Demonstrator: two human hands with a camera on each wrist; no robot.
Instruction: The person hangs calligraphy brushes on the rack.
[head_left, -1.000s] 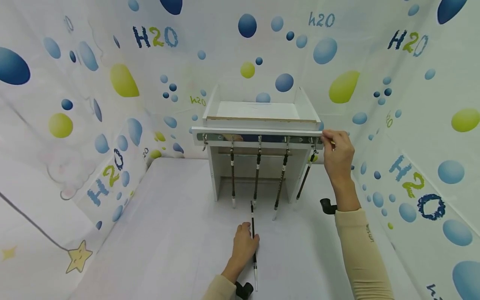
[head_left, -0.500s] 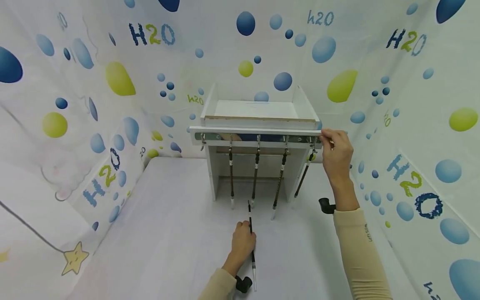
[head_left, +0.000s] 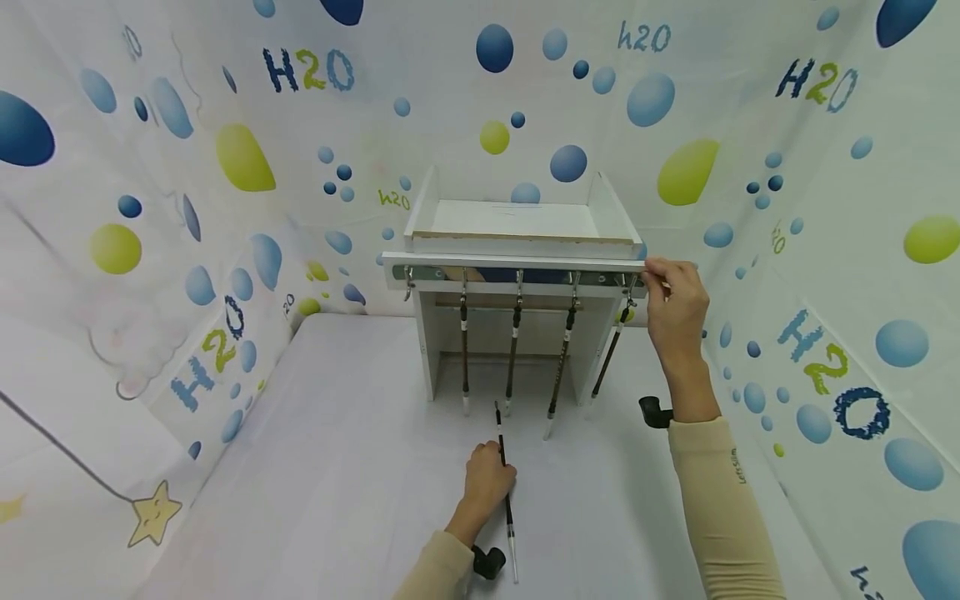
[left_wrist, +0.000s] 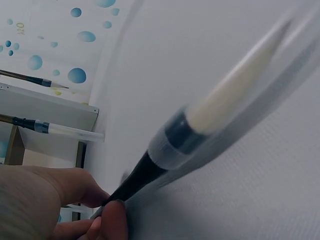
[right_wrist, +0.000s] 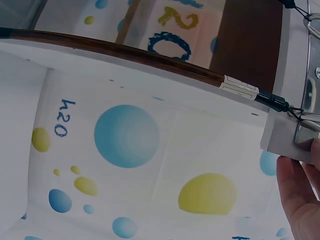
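In the head view my left hand (head_left: 486, 483) pinches a calligraphy brush (head_left: 511, 525) low over the white table, its bristle end toward me. Up close in the left wrist view, the thumb and fingers hold its dark handle, and pale bristles (left_wrist: 230, 97) show inside a clear cover. My right hand (head_left: 677, 304) grips the right end of a white board with a metal hook rail (head_left: 491, 275). Several similar brushes hang by loops from the rail, among them one brush (right_wrist: 150, 57) nearest the right hand. The leftmost hook (head_left: 408, 285) carries nothing.
The board fronts a white shelf unit (head_left: 427, 350) with a shallow open top tray (head_left: 517, 221). White table surface (head_left: 337, 467) spreads in front and to both sides. Patterned curtains (head_left: 450, 83) enclose the back and sides.
My left fingers have closed more tightly round the brush, and its far end has shifted slightly left. The right hand keeps its grip on the board's end.
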